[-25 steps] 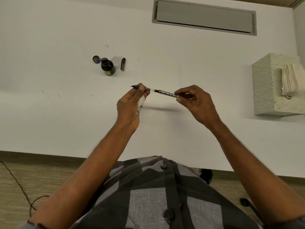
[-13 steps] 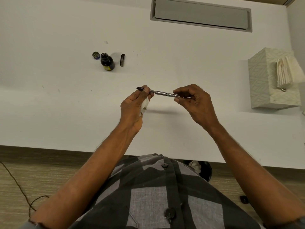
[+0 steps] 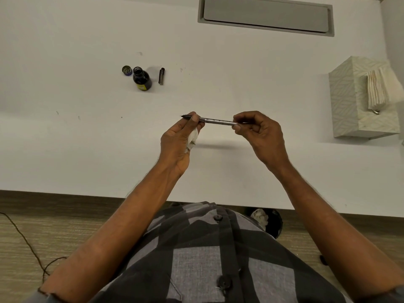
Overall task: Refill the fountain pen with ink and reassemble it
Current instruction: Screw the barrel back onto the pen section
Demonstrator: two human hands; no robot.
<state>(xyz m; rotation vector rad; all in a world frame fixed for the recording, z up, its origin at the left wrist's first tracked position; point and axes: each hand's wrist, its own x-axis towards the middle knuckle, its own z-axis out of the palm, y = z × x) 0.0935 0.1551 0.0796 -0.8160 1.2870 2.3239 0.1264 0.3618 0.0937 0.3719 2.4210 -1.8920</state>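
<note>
Fountain pen [image 3: 218, 121] mid-table, 4 o'clock of ink bottle [image 3: 142, 79], pinched by left hand [image 3: 178, 138] at nib end, right hand [image 3: 260, 132] at barrel; probably light, stiff, slick; nib likely fragile.

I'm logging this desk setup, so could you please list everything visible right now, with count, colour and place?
fountain pen: one, silver barrel, dark nib, held level above the table
ink bottle: one, dark, open, far left
bottle cap: one, dark, left of the bottle
pen cap: one, black, right of the bottle
tissue: one, white, wadded in the left palm
napkin box: one, pale patterned, right edge
table: one, white
left hand: pinches the nib end
right hand: pinches the barrel end
</note>
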